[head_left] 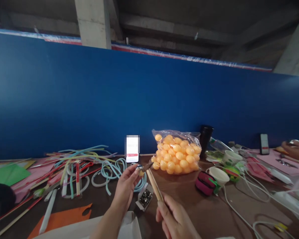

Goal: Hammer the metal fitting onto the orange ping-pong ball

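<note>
My left hand (127,182) is closed, pinching a small shiny round piece (140,168) between thumb and fingers; its exact kind is hard to make out. My right hand (173,215) grips the wooden handle of a small hammer (153,184). The hammer's dark head is up beside the shiny piece; whether they touch I cannot tell. Below and between the hands lies a small open box (141,204) holding many tiny shiny metal pieces (146,195). Behind the hammer stands a clear bag of orange balls (176,154).
Pale blue tubing (114,171) and a phone (132,149) lie beyond my left hand. Sticks and coloured paper (7,171) cover the left side. To the right are a purple pouch (205,183), a paper cup (219,176), a black bottle (205,139) and white cables (235,209).
</note>
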`<state>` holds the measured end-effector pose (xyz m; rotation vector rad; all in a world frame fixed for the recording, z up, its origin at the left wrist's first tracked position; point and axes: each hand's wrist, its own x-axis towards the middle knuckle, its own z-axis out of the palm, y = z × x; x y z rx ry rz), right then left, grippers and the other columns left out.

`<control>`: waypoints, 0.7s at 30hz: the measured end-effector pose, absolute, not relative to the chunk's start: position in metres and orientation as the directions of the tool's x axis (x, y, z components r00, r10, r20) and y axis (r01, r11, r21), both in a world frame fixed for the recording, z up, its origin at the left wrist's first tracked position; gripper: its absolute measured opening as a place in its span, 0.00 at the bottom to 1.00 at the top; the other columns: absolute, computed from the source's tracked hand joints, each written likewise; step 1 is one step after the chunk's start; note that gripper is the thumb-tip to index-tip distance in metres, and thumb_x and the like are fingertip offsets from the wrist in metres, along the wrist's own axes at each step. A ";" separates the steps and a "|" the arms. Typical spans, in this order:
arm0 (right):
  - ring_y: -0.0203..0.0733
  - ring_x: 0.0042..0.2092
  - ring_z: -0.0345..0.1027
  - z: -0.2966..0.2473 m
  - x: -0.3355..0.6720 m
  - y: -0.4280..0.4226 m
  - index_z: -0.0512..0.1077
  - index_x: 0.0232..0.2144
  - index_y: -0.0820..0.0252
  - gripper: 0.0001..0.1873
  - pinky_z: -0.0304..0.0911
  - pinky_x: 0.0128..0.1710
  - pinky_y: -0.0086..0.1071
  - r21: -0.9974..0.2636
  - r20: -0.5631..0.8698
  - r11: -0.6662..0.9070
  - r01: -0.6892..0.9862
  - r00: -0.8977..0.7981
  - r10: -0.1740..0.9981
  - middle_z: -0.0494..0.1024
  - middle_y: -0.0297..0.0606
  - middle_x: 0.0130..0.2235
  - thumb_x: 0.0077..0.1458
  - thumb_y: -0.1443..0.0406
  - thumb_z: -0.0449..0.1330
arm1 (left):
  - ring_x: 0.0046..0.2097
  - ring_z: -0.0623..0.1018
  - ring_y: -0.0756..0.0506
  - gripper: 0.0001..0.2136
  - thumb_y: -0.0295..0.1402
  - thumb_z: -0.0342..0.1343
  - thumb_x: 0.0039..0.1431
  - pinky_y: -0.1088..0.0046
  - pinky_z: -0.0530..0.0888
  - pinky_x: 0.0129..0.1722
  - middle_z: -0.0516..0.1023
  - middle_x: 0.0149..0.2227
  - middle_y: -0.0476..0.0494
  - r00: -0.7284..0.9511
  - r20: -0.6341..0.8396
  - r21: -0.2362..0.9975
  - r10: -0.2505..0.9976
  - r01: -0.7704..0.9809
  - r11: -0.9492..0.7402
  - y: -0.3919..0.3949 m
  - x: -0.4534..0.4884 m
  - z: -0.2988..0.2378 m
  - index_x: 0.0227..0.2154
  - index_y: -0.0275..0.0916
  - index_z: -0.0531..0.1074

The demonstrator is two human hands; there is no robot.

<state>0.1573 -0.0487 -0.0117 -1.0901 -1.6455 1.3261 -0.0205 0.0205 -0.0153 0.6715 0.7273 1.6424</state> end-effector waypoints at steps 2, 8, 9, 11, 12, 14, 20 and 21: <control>0.25 0.14 0.53 -0.011 0.157 -0.049 0.66 0.46 0.59 0.32 0.46 0.08 0.19 -0.985 0.024 0.081 0.155 -0.336 0.942 0.69 0.31 0.27 0.57 0.39 0.49 | 0.38 0.79 0.48 0.15 0.33 0.68 0.46 0.72 0.75 0.42 0.80 0.38 0.43 -0.178 0.046 0.760 0.983 -0.632 -0.150 0.021 -0.020 -0.015 0.38 0.36 0.77; 0.24 0.14 0.53 -0.010 0.157 -0.049 0.67 0.44 0.60 0.33 0.47 0.08 0.18 -0.992 0.019 0.057 0.111 -0.321 0.947 0.70 0.32 0.28 0.55 0.38 0.50 | 0.37 0.79 0.48 0.15 0.32 0.68 0.44 0.72 0.75 0.42 0.80 0.37 0.44 -0.186 0.037 0.758 0.982 -0.635 -0.149 0.021 -0.020 -0.014 0.37 0.37 0.78; 0.24 0.13 0.53 -0.009 0.156 -0.050 0.67 0.43 0.60 0.33 0.46 0.08 0.18 -0.992 0.018 0.058 0.112 -0.327 0.945 0.70 0.32 0.28 0.55 0.38 0.50 | 0.37 0.79 0.48 0.15 0.32 0.68 0.45 0.72 0.74 0.42 0.80 0.37 0.44 -0.183 0.044 0.757 0.982 -0.635 -0.153 0.021 -0.020 -0.014 0.37 0.37 0.77; 0.23 0.14 0.52 -0.008 0.156 -0.051 0.68 0.41 0.60 0.32 0.46 0.08 0.18 -0.994 0.023 0.056 0.097 -0.310 0.951 0.70 0.32 0.28 0.55 0.39 0.50 | 0.37 0.79 0.48 0.15 0.32 0.68 0.45 0.72 0.74 0.42 0.80 0.37 0.44 -0.183 0.050 0.757 0.982 -0.635 -0.156 0.021 -0.020 -0.015 0.37 0.37 0.77; 0.23 0.14 0.51 -0.007 0.156 -0.051 0.68 0.41 0.60 0.31 0.46 0.08 0.18 -0.995 0.030 0.056 0.081 -0.294 0.955 0.70 0.32 0.28 0.55 0.39 0.51 | 0.37 0.79 0.48 0.15 0.33 0.68 0.45 0.72 0.74 0.42 0.80 0.37 0.44 -0.184 0.048 0.759 0.982 -0.632 -0.155 0.021 -0.020 -0.015 0.37 0.37 0.77; 0.23 0.14 0.51 -0.006 0.156 -0.053 0.67 0.42 0.59 0.31 0.45 0.09 0.17 -0.996 0.038 0.058 0.062 -0.279 0.960 0.70 0.31 0.28 0.56 0.39 0.51 | 0.37 0.79 0.48 0.15 0.33 0.68 0.45 0.71 0.74 0.42 0.80 0.37 0.44 -0.181 0.044 0.767 0.982 -0.624 -0.149 0.021 -0.020 -0.015 0.37 0.36 0.77; 0.24 0.14 0.53 -0.006 0.156 -0.053 0.67 0.36 0.59 0.29 0.45 0.09 0.17 -0.993 0.012 0.051 0.105 -0.345 0.939 0.70 0.32 0.27 0.56 0.40 0.50 | 0.37 0.79 0.48 0.15 0.33 0.69 0.44 0.72 0.75 0.42 0.80 0.37 0.44 -0.186 0.050 0.765 0.981 -0.625 -0.157 0.020 -0.020 -0.014 0.37 0.37 0.78; 0.23 0.14 0.53 -0.006 0.156 -0.053 0.67 0.36 0.59 0.29 0.45 0.09 0.17 -0.994 0.020 0.057 0.097 -0.341 0.940 0.70 0.31 0.27 0.57 0.40 0.49 | 0.37 0.79 0.48 0.15 0.34 0.69 0.44 0.72 0.75 0.41 0.80 0.37 0.44 -0.190 0.047 0.764 0.981 -0.625 -0.158 0.021 -0.020 -0.014 0.37 0.37 0.78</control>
